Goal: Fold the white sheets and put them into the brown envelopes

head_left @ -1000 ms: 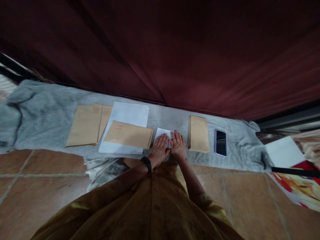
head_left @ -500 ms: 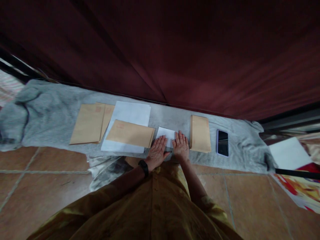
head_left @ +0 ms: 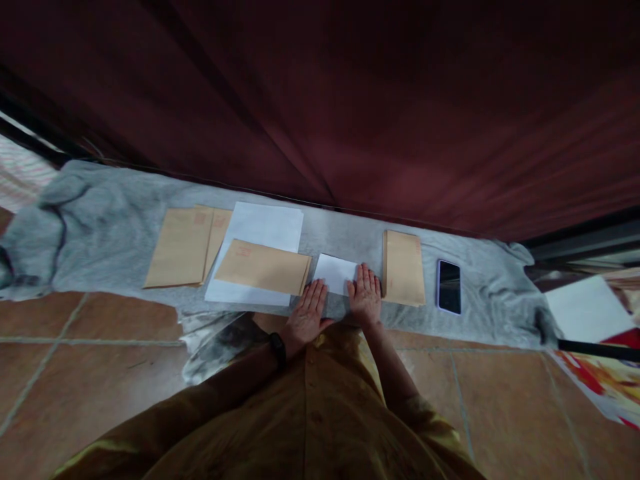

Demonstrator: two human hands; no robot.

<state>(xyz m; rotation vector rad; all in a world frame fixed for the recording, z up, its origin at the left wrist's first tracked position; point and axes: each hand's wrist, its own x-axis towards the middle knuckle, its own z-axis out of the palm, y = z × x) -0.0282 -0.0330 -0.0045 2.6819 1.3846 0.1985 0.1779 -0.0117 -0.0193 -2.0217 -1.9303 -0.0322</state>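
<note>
A small white folded-looking sheet of paper (head_left: 336, 272) lies between my hands on the grey cloth. My left hand (head_left: 309, 312) rests flat at its left edge, fingers stretched out, with a dark band on the wrist. Flat at the sheet's right end lies my right hand (head_left: 365, 297), fingers extended. Left of my hands, a few brown envelopes (head_left: 263, 265) lie on larger white sheets (head_left: 267, 223). To the right of my right hand is a stack of brown envelopes (head_left: 404, 268).
More brown envelopes (head_left: 180, 247) lie at the left. A phone (head_left: 449, 287) is at the right on the grey cloth (head_left: 110, 227). Behind hangs a dark red curtain (head_left: 320, 120). A white sheet (head_left: 589, 308) sits at the far right, above the tiled floor (head_left: 500, 400).
My left hand has slid left along the small sheet to its lower left corner, uncovering more of it. My right hand stays flat at the right end. The view has shifted slightly.
</note>
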